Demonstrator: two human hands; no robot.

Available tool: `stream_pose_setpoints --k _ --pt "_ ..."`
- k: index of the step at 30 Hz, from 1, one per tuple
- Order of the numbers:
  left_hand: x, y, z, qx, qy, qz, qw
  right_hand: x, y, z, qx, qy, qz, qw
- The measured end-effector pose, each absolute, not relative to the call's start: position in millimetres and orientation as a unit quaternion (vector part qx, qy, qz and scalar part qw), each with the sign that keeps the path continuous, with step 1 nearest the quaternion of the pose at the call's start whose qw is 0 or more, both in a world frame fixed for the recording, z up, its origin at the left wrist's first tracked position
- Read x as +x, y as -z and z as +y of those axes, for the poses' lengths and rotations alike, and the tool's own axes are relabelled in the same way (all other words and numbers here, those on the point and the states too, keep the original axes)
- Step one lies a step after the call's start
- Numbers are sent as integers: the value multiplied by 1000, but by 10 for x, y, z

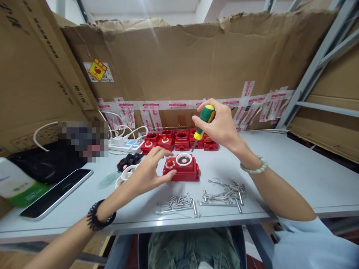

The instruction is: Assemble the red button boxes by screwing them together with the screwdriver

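Observation:
A red box [185, 173] with a white ring [188, 163] around a dark round opening and a small red dome [169, 163] lies on the table. My left hand [154, 168] is at its left end, thumb and fingers spread apart on either side of the corner. My right hand [220, 121] is raised above and to the right of the box, its fingers wrapped round a green and yellow screwdriver [206, 117]. The screwdriver's shaft points down and left, its tip near the back right of the box and apart from it.
Several red boxes [182, 140] stand behind. Loose screws [178, 201] and metal rods with cords [227, 194] lie near the front edge. White rings [129, 172], a black item [128, 161], a power strip [129, 145] and a tablet [57, 192] are at left. Cardboard [179, 63] walls the back.

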State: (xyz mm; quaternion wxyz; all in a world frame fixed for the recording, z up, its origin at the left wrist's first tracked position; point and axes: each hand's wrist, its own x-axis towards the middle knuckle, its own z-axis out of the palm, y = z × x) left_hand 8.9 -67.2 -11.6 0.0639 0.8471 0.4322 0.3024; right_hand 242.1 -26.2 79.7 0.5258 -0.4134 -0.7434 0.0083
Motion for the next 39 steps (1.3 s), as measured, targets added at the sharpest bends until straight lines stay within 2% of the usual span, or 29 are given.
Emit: stream_pose_setpoints --k 6,13,19,39 --pt "-81 261 -328 851 -196 438 213 2314 -764 -352 -372 -43 -744 554" --pt "475 397 -260 852 -270 388 223 2201 -652 -369 -360 -88 -770 519" --pt "640 533 -268 832 -305 336 319 2150 -574 -400 -359 -122 -810 448" --pt "610 544 -251 848 -312 332 272 2115 -532 -409 -370 -94 -803 457"
